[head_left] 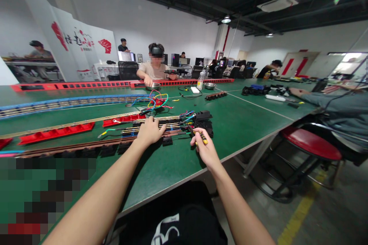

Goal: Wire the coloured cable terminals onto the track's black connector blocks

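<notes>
My left hand point(151, 130) lies over the long rails point(169, 126) with its fingers apart, pressing on them from above. Wrapped in my right hand point(204, 147) are the yellow-and-black handles of pliers point(202, 138). The dark jaws point up and left, close to the wires at the rails' right end; whether they touch a wire I cannot tell. A black connector block point(203, 116) sits just beyond that end. Blue and green wires point(187, 115) bunch beside it. Another green wire point(107, 131) with a bare tip sticks out left of my left hand.
Red trays point(57, 133) and a blue rail point(71, 101) stretch leftward on the green table point(244, 122). Loose coloured wires point(158, 99) lie ahead. Across the table sits a person point(155, 67) near a metal bowl point(153, 86) and a bottle point(200, 81). A red stool point(312, 143) stands right.
</notes>
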Demonstrator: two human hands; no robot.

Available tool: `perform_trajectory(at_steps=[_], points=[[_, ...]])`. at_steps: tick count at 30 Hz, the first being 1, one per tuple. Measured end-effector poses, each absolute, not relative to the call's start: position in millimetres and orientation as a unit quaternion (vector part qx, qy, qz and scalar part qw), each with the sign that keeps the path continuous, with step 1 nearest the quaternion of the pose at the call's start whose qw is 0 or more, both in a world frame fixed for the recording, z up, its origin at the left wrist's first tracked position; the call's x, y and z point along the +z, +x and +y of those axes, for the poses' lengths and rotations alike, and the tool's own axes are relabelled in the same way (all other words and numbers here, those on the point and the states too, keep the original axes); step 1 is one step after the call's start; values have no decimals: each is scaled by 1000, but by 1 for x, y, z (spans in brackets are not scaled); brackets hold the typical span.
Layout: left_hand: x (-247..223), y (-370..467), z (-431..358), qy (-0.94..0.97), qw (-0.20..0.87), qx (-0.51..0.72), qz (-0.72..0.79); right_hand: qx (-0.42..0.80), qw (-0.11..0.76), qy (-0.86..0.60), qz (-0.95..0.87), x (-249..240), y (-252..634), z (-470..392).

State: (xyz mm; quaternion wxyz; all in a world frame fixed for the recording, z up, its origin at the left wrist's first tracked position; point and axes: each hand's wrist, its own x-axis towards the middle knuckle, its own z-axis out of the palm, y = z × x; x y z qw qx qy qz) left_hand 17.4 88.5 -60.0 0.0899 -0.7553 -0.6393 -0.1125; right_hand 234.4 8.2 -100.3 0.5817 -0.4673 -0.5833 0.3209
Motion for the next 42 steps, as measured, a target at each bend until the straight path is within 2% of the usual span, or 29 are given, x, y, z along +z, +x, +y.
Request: perform_trajectory(at_steps=[3, 8, 13, 21, 28, 31, 36, 42], points=[[-59, 17, 88, -756, 91, -119, -637, 350, 587, -461, -566, -92, 239, 3], [-60, 17, 89, -758, 92, -119, -634, 302, 558, -468, -616, -75, 244, -17], [-62, 17, 90, -756, 95, -128, -635, 245, 557, -462, -645, -86, 243, -2], [-58, 19, 87, -756, 88, -114, -639, 251, 484, -457, -703, -97, 246, 12], [-56, 19, 86, -756, 81, -114, -640, 346, 568, -451, -595, -103, 245, 18], [-56, 19, 87, -757, 82, -113, -639, 350, 584, -453, -575, -106, 246, 21], [-56, 19, 87, -754, 84, -112, -641, 305, 565, -465, -610, -108, 248, 21], [-57, 19, 87, -757, 87, -114, -638, 188, 535, -484, -667, -104, 249, 15]])
